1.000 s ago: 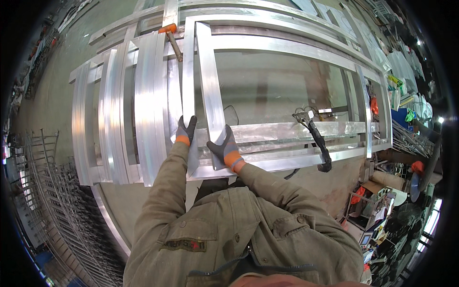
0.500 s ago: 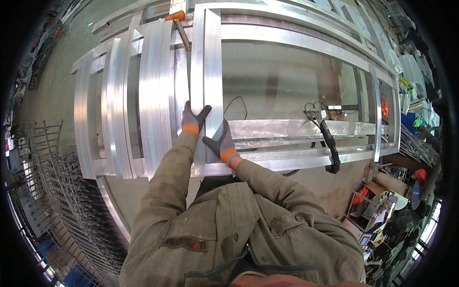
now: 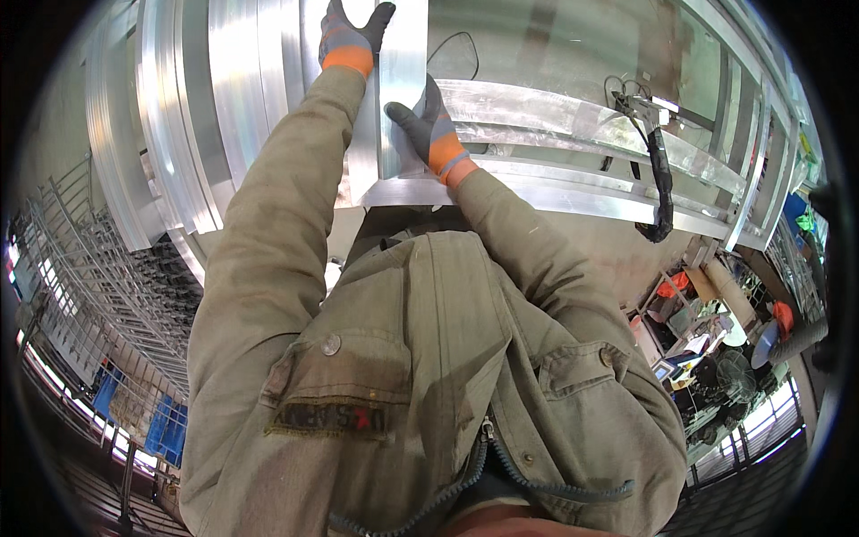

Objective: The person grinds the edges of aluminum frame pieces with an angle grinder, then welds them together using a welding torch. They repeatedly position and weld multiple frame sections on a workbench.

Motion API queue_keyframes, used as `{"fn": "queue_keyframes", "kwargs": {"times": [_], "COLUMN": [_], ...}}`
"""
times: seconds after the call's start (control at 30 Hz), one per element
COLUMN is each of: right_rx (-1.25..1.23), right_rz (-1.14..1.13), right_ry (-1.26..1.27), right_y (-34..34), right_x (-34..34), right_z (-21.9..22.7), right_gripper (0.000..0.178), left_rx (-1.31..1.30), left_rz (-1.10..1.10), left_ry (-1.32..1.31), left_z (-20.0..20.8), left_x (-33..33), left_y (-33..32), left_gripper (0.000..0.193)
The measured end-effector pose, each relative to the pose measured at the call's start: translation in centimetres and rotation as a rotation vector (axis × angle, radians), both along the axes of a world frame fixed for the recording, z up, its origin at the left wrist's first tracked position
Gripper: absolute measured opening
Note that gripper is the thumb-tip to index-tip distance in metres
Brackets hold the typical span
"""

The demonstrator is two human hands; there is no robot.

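A long silver aluminium profile [image 3: 400, 80] lies lengthwise on the metal frame table [image 3: 573, 192], running away from me. My left hand [image 3: 351, 36], in a grey glove with an orange cuff, rests higher up along the profile's left side. On the profile's near right side my right hand [image 3: 431, 125], gloved the same way, grips its edge. Several more aluminium profiles [image 3: 224, 107] lie side by side to the left of it.
A welding torch with a black hose [image 3: 658, 170] lies on the frame to the right. Wire grid racks [image 3: 98, 277] stand at the lower left. Clutter, a fan and orange items [image 3: 716, 331] sit on the floor at the right.
My head has moved forward over the table, so the view is closer. Both hands have slid farther up along the profile, the left one leading.
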State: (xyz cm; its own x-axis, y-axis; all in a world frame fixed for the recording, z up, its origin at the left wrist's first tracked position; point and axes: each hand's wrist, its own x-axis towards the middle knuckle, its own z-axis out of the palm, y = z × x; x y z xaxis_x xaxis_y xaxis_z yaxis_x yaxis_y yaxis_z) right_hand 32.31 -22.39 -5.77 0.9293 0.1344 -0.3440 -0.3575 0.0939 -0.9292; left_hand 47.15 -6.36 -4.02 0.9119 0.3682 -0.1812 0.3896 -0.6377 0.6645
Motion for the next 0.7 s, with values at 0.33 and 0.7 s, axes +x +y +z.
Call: {"fn": "queue_keyframes", "kwargs": {"times": [0.33,0.7], "right_rx": [-0.063,-0.007], "right_rz": [0.003,0.009], "right_ry": [0.011,-0.006], "right_y": [0.1,-0.3], "right_x": [-0.1,-0.8], "right_z": [-0.4,-0.8], "right_gripper": [0.106,0.107], "left_rx": [-0.018,0.111], "left_rz": [-0.053,-0.017], "left_ry": [-0.008,-0.035], "left_z": [-0.8,-1.2], "left_x": [0.3,1.9], "left_y": [0.8,0.6], "left_gripper": [0.122,0.121]}}
